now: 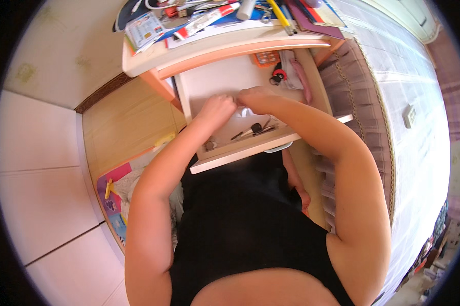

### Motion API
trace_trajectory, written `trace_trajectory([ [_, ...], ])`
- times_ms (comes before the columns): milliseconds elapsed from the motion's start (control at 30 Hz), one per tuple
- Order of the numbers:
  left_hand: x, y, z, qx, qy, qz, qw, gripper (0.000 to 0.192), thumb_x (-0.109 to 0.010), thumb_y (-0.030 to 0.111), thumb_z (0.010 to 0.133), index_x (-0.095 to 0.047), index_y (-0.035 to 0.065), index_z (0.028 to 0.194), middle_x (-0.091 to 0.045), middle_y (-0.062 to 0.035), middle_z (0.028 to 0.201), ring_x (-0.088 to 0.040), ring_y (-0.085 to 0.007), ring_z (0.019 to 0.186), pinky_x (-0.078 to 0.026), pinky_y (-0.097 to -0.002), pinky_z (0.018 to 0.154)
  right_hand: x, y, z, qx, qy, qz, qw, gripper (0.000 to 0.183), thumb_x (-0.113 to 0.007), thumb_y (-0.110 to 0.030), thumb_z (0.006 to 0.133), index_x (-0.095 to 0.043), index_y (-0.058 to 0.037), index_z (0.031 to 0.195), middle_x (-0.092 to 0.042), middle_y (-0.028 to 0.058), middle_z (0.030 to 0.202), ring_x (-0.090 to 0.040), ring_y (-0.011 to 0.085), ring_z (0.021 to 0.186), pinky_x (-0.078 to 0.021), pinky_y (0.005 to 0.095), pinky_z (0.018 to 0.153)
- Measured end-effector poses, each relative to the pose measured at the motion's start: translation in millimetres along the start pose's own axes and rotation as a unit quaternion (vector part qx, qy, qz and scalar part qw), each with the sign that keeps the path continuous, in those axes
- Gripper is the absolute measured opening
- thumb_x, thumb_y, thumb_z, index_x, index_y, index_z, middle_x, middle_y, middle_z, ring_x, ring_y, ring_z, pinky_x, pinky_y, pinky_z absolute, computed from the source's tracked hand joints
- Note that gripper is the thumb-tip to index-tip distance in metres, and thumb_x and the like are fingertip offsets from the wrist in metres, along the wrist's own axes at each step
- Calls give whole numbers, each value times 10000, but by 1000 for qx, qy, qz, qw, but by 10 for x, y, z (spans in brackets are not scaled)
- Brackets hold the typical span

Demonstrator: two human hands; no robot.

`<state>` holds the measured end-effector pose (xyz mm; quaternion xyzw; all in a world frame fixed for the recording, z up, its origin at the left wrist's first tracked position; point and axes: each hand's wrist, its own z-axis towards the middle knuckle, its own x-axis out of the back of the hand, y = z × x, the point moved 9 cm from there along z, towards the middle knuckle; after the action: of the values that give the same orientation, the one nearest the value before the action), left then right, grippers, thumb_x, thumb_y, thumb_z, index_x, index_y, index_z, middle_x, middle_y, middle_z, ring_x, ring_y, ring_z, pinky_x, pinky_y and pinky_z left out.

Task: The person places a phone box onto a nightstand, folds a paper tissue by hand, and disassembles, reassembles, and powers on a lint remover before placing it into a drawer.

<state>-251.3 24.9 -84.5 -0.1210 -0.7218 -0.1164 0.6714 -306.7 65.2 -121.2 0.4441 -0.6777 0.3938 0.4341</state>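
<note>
An open drawer (230,80) juts out from a desk in front of me. My left hand (220,107) and my right hand (255,98) meet over its middle, fingers curled close together. A crumpled white piece (247,112), perhaps thin plastic or cloth, shows just below my right hand; whether either hand grips it is hidden. Near the drawer's front lie a makeup brush (249,131) and several slim sticks. A small round item (211,144) sits in the front left corner. At the back right are an orange packet (267,58), a red and black ring-shaped item (279,75) and a pink strip (302,82).
The desk top (222,42) above the drawer holds a red and white tube (207,21), cards (145,30), a yellow pencil-like stick (279,17) and papers. A bed with a pleated skirt (371,114) stands at right. On the floor at left lies a colourful mat (117,202) with cloth.
</note>
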Motion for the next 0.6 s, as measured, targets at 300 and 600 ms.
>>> trace_trajectory([
  [300,-149,-311,144,-10,72,81,994,104,-635,127,775,-726,77,771,-712,-101,853,-691,-278,876,-541,-397,729,195,-6,190,-43,58,55,996,195,-566,-71,871,-665,-93,1038,-645,157,1083,-667,350,994,-539,464,842],
  [600,-426,-1880,172,383,388,-342,765,208,-572,81,844,-756,54,936,-710,-151,1092,-631,-313,1108,-469,-421,978,588,-13,990,-176,172,185,951,343,-579,-195,868,-626,-91,1192,-636,188,1168,-616,368,1102,-504,465,944],
])
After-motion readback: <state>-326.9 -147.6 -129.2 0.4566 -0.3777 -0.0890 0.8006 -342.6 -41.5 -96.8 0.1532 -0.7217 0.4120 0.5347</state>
